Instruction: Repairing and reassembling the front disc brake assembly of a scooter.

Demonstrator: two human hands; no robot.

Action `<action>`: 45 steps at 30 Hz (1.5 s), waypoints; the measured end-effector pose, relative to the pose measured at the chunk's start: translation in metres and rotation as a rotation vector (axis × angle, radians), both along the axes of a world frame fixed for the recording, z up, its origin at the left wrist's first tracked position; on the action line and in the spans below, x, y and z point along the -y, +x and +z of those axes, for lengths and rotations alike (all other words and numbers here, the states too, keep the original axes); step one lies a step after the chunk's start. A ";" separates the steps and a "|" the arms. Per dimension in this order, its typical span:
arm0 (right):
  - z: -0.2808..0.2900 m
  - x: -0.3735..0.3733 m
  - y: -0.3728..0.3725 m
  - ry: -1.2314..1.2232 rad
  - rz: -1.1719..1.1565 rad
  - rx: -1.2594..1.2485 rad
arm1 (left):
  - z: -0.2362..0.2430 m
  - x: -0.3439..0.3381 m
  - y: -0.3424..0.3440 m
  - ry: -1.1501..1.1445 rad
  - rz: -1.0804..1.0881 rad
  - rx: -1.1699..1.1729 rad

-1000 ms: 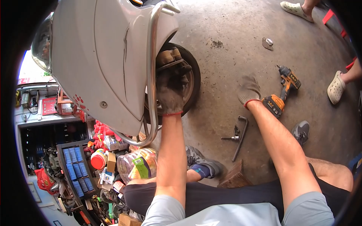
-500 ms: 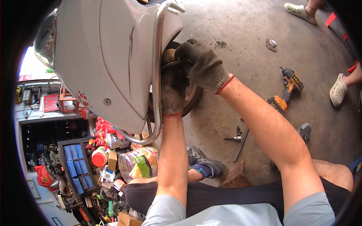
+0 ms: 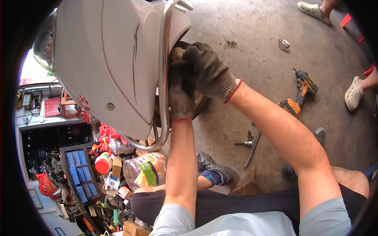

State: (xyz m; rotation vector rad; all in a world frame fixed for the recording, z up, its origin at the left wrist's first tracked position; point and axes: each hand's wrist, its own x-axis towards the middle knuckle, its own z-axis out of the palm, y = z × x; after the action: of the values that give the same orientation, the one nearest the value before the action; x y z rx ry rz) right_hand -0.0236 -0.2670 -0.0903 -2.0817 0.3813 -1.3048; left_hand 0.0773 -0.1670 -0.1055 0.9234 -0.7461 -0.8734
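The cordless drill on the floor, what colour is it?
The cordless drill is orange and black, lying on the concrete floor; the head view shows it.

A stained grey concrete floor (image 3: 252, 43) lit by daylight fills the workshop, with an orange cordless drill (image 3: 298, 94) and a bent metal wrench (image 3: 251, 143) lying on it (pale clogs (image 3: 351, 93) stand at the edge) beside crowded parts shelves (image 3: 78, 173).

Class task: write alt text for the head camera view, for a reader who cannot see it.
Both gloved hands, left hand and right hand, reach onto the front wheel of a white scooter, behind its chrome guard bar. On the concrete floor to the right lie an orange cordless drill and a wrench.
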 end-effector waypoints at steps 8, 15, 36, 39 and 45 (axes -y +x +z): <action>-0.008 -0.005 0.009 0.081 -0.046 -0.006 | -0.001 0.002 0.001 0.048 0.142 -0.096; -0.009 -0.008 0.012 0.102 -0.061 0.021 | 0.003 0.001 -0.001 0.073 0.188 -0.052; -0.049 0.006 -0.002 0.722 0.034 0.004 | -0.012 0.002 0.009 0.063 -0.010 -0.236; -0.046 0.003 -0.003 0.722 0.035 -0.047 | -0.011 0.002 0.008 0.076 0.062 -0.355; -0.057 0.009 -0.003 0.675 0.023 -0.119 | -0.012 0.006 0.003 0.206 0.178 -0.177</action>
State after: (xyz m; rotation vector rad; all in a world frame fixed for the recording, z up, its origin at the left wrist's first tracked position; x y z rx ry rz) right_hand -0.0268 -0.2758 -0.1469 -1.5789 0.7323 -0.8718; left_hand 0.0800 -0.1730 -0.1171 1.0617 -0.4197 -0.8717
